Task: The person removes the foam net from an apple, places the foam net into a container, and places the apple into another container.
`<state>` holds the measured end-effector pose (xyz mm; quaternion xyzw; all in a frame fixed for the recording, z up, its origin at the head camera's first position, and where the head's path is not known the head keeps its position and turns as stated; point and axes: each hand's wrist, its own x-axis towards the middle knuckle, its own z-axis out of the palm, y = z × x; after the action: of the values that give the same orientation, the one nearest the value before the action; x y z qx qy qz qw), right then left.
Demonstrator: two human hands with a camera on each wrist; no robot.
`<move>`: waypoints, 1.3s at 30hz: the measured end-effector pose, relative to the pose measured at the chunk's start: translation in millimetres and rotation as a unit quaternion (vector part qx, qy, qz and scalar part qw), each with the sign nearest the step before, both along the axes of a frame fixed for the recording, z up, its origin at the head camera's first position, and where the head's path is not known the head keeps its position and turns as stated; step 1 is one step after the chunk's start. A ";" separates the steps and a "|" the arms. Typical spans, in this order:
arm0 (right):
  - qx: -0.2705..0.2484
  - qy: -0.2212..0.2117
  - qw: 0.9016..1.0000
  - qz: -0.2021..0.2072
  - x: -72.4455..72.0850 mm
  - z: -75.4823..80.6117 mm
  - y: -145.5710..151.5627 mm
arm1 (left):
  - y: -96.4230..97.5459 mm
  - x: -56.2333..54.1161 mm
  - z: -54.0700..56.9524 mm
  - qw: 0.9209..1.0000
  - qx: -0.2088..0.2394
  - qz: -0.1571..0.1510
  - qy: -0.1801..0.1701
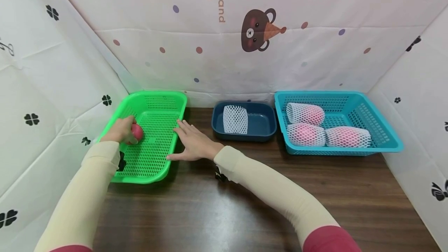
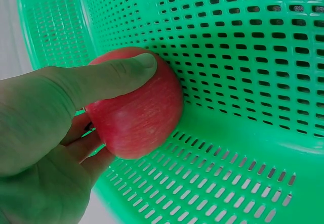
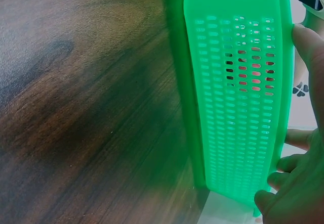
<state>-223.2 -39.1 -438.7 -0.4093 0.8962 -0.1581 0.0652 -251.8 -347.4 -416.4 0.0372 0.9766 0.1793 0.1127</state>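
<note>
Inside the green perforated basket, my left hand grips a red apple near the basket's left side. The left wrist view shows the thumb laid across the apple and the other fingers on its far side, partly hidden. My right hand has its fingers spread and touches the basket's right rim. In the right wrist view its fingertips rest along that rim, and a little red shows through the wall's holes.
A dark blue tray holding a white foam net sleeve stands at the middle back. To its right, a light blue basket contains several round pinkish-red things in white foam nets. Patterned cloth encloses the wooden table.
</note>
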 end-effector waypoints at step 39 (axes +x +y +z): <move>0.024 0.081 0.996 0.000 -3.5 9.8 23.6 | 18.2 -0.5 3.6 0.995 0.033 -0.021 0.097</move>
<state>-226.7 -15.5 -428.8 -0.4193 0.9020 -0.1032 0.0016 -252.4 -329.2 -412.8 0.0782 0.9756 0.2041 0.0194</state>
